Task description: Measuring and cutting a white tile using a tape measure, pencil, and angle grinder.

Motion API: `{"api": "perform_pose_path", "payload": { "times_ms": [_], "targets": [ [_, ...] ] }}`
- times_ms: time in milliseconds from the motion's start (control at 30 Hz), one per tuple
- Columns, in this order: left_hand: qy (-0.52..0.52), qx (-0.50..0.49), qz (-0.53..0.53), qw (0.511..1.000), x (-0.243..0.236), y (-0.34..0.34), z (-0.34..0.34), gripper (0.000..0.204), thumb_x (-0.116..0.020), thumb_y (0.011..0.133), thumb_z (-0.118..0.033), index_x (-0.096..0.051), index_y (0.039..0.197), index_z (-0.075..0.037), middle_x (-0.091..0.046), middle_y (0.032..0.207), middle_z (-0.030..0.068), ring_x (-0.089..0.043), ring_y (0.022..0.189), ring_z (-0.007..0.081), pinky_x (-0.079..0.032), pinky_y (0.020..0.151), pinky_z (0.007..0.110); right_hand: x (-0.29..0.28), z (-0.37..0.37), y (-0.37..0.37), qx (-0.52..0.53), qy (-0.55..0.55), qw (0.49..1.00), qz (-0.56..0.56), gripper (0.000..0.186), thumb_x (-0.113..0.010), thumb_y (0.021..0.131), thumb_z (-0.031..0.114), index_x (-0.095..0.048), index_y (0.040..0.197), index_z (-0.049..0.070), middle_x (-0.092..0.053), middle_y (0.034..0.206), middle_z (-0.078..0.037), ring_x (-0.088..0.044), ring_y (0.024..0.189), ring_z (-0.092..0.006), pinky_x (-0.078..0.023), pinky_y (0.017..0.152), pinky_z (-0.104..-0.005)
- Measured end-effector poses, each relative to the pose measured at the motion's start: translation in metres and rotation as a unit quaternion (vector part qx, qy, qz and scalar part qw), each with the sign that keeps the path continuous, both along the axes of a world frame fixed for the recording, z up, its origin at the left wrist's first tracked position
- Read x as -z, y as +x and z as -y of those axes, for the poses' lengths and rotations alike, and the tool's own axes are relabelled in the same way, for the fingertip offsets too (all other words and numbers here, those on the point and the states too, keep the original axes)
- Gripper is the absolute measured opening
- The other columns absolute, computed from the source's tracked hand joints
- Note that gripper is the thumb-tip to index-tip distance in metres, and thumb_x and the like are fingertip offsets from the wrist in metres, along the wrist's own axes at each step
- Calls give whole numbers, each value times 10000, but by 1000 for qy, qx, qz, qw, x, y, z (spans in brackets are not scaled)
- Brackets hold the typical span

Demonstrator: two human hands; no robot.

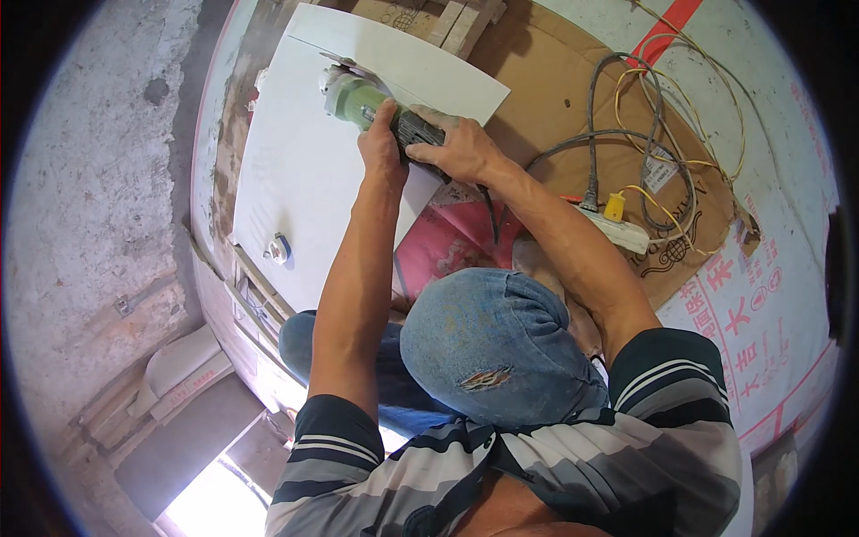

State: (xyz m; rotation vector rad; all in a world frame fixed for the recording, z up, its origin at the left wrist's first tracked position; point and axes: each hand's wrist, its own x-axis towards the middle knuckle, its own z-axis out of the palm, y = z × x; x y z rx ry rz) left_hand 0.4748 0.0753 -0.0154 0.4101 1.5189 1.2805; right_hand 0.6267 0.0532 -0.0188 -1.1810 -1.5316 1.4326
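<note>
Both my hands grip a green angle grinder [360,102] over a large white board [295,170]. My left hand [383,143] closes round the green body near its middle. Behind it, my right hand [455,148] wraps the dark rear handle. The grinder's metal head and thin disc [338,59] are at the far side, over a thin line that crosses the board. I cannot tell whether the disc touches the surface or spins. A dark power cord [491,215] hangs from the grinder's rear. A small silver-and-blue object [279,250] lies on the board's near left part.
Brown cardboard [546,98] covers the floor at right. On it lie a white power strip [619,233] with a yellow plug [614,207], and looped cables [658,134]. Wood pieces [465,27] lie beyond the board. A rough concrete wall [98,179] stands left. My jeans-covered knee [483,331] is close by.
</note>
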Motion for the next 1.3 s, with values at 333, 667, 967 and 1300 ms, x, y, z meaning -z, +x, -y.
{"api": "perform_pose_path", "payload": {
  "times_ms": [333, 667, 967, 1300],
  "targets": [
    [1, 2, 2, 1000, -5, 9, 8, 363, -693, 786, -180, -553, 1025, 55, -607, 890, 103, -619, 740, 214, -520, 667, 344, -3, 7, 8, 2, 1, 1000, 3, 691, -708, 709, 370, -525, 1264, 3, -564, 1217, -217, -552, 1116, -301, -399, 974, -330],
    [5, 4, 3, 1000, -8, 18, 15, 364, -695, 789, -195, -559, 1021, 51, -607, 889, 98, -617, 740, 208, -520, 668, 340, -12, 12, 18, -14, -18, 1000, 7, 692, -704, 709, 380, -519, 1281, 39, -569, 1211, -219, -564, 1106, -308, -412, 963, -331],
    [4, -1, 3, 1000, -8, 25, 21, 337, -684, 796, -178, -566, 1025, 39, -611, 893, 90, -615, 748, 197, -513, 681, 329, -7, 19, 23, -7, -19, 1000, 8, 715, -687, 699, 414, -514, 1285, 43, -586, 1165, -242, -586, 1069, -330, -431, 945, -348],
    [-16, -19, -107, 994, -8, 36, 33, 323, -721, 741, -276, -617, 871, 1, -605, 775, 53, -560, 669, 146, -453, 607, 302, -1, 25, 26, -11, -3, 1000, -3, 679, -686, 737, 398, -502, 1294, 56, -597, 1161, -211, -594, 1069, -318, -450, 924, -348]
  ]
}}
